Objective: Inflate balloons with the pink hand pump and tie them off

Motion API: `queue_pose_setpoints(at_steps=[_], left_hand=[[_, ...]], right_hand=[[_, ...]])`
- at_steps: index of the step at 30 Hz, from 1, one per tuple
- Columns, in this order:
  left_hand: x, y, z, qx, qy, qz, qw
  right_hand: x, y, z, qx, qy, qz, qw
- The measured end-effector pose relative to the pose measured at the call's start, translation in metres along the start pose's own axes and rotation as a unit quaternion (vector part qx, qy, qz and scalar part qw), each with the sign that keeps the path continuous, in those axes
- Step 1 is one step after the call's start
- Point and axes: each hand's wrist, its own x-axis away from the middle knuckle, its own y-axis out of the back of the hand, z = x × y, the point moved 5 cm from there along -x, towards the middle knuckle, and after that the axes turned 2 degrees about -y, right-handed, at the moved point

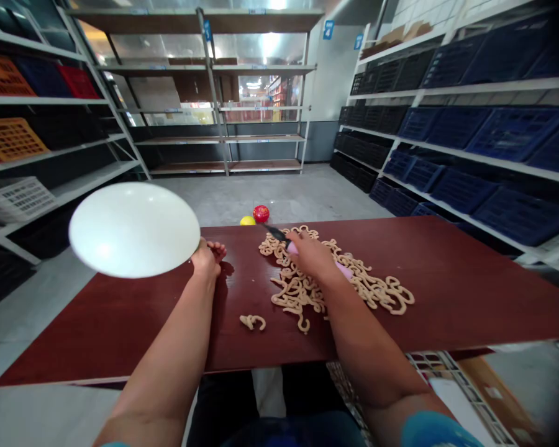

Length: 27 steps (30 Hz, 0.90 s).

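Note:
A large, smooth white balloon (134,230) with small light reflections along its top hangs over the left part of the table. My left hand (207,259) is closed at its right end, the gripped part hidden by the fingers. My right hand (310,253) is wrapped round a pink tool with a slim black tip (276,233), tilted so the tip points away to the left. Beneath and around that hand lies a loose heap of beige curled pieces (300,292). A small separate cluster of beige pieces (252,321) rests nearer to me.
The dark red table (447,285) spreads in front of me. Beyond its far edge are a red ball-like object (261,214) and a yellow one (247,220). Shelves with blue crates (517,133) stand right, shelves with orange crates (12,138) left, and a metal rack (223,139) behind.

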Motion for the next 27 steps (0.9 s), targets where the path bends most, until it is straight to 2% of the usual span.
queue_pose_setpoints(at_steps=[3, 6, 8, 10, 11, 13, 14, 16, 17, 19, 21, 24, 27], left_hand=[[0.004, -0.004, 0.005, -0.070, 0.002, 0.024, 0.997], [0.015, -0.013, 0.010, -0.071, 0.005, 0.070, 0.995], [0.024, -0.020, 0.014, -0.051, 0.015, 0.122, 0.991], [0.036, -0.029, 0.017, -0.051, 0.013, 0.187, 0.981], [0.043, -0.034, 0.018, -0.062, 0.013, 0.221, 0.973], [0.059, -0.041, 0.020, -0.097, 0.009, 0.279, 0.955], [0.067, -0.044, 0.021, -0.121, 0.009, 0.306, 0.944], [0.082, -0.047, 0.023, -0.166, 0.012, 0.359, 0.918], [0.089, -0.049, 0.025, -0.188, 0.016, 0.393, 0.900], [0.103, -0.051, 0.029, -0.226, 0.036, 0.462, 0.857], [0.113, -0.050, 0.034, -0.258, 0.068, 0.507, 0.820], [0.118, -0.048, 0.038, -0.299, 0.111, 0.524, 0.790], [0.117, -0.050, 0.036, -0.309, 0.118, 0.514, 0.792]], right_hand=[[-0.007, -0.010, -0.031, 0.024, -0.120, 0.036, 0.992], [-0.010, -0.017, -0.036, 0.032, -0.143, 0.050, 0.988], [-0.011, -0.013, -0.023, 0.026, -0.111, -0.020, 0.993], [-0.010, -0.005, 0.002, -0.033, -0.018, -0.111, 0.993], [-0.009, -0.003, 0.015, -0.084, 0.041, -0.132, 0.987], [-0.005, -0.005, 0.039, -0.210, 0.130, -0.132, 0.960], [-0.004, -0.008, 0.047, -0.279, 0.151, -0.113, 0.942], [-0.002, -0.021, 0.059, -0.427, 0.155, -0.017, 0.891], [0.000, -0.030, 0.064, -0.500, 0.143, 0.050, 0.853], [0.004, -0.049, 0.072, -0.617, 0.108, 0.179, 0.759], [0.009, -0.061, 0.076, -0.687, 0.071, 0.256, 0.676], [0.011, -0.070, 0.077, -0.738, 0.027, 0.302, 0.603], [0.009, -0.068, 0.076, -0.765, 0.006, 0.300, 0.570]])
